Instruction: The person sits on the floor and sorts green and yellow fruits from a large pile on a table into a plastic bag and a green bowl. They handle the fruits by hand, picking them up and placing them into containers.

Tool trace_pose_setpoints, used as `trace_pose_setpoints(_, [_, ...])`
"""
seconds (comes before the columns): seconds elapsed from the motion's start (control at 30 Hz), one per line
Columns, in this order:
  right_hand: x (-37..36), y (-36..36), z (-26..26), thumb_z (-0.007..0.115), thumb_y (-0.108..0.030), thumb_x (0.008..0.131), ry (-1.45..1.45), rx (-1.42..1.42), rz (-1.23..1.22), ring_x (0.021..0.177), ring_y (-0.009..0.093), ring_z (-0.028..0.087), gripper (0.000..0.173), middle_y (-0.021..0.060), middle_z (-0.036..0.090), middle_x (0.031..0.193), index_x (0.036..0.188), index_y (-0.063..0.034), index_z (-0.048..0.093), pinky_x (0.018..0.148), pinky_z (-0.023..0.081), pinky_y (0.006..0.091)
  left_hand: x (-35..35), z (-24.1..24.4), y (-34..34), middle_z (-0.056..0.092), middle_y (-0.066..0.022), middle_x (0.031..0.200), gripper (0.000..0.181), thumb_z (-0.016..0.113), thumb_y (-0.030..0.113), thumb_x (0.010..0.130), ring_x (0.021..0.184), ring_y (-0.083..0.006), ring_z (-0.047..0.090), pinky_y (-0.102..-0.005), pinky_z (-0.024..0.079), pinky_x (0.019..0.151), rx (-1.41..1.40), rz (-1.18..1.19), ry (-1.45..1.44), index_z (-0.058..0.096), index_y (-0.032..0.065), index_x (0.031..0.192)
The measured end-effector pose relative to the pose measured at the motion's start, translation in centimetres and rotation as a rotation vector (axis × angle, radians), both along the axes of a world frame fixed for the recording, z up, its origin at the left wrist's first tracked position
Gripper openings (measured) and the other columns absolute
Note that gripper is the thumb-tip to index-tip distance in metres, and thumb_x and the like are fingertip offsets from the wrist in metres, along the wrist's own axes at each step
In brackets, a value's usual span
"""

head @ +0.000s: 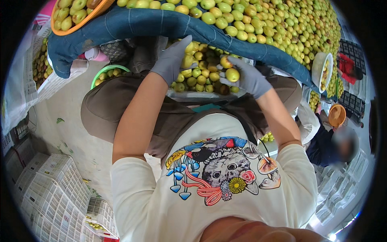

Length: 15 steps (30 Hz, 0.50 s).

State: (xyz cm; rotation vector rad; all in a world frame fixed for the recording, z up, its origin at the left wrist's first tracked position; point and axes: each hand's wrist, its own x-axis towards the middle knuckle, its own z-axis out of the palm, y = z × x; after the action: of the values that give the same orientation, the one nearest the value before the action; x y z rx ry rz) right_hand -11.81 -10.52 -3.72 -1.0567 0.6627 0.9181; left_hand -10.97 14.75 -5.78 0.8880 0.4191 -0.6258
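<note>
In front of my lap a crate lined with clear plastic (201, 94) holds many green-yellow jujube-like fruits (201, 80). My left hand (173, 62), in a grey glove, is at the crate's left side, its fingers and thumb around yellow-green fruit (187, 61). Over the right side, my gloved right hand (249, 75) holds two fruits: a yellow one (232, 74) against the fingers and a reddish-yellow one (226, 62) just above it. My left hand hides part of the crate's left end.
A padded blue cloth rim (145, 22) borders a large heap of fruits (272, 25) beyond the crate. An orange basket (90, 16), a green basin (93, 77) and a white tub (322, 72) hold fruit. White crates (54, 187) stack behind at left. Another person (325, 145) sits at right.
</note>
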Motion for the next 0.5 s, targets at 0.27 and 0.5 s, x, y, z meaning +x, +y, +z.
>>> trace_pose_setpoints(0.27, [-0.2,1.4,-5.4,0.065,-0.011,0.086,-0.260,-0.107,-0.150,0.106,0.026,0.056,0.032,0.0106,0.055,0.115,0.117,-0.0068,0.054,0.089,0.053,0.0487,1.4,-4.6,0.1,0.056,-0.0135,0.123,0.058,0.059,0.039,0.089,0.110,-0.0225,0.056,-0.0342,0.044,0.091,0.661,-0.182,-0.086,0.048,-0.0028,0.128])
trace_pose_setpoints(0.5, [-0.7,-3.8,-9.7,0.064,-0.015,0.085,-0.731,-0.707,0.283,0.107,0.026,0.057,0.037,0.0125,0.058,0.117,0.120,-0.0036,0.059,0.098,0.044,0.0360,0.4,-7.9,-1.0,0.055,-0.0237,0.123,0.043,0.055,0.020,0.084,0.108,-0.0373,0.055,-0.0398,0.047,0.091,1.188,-0.481,-0.594,0.056,0.0016,0.123])
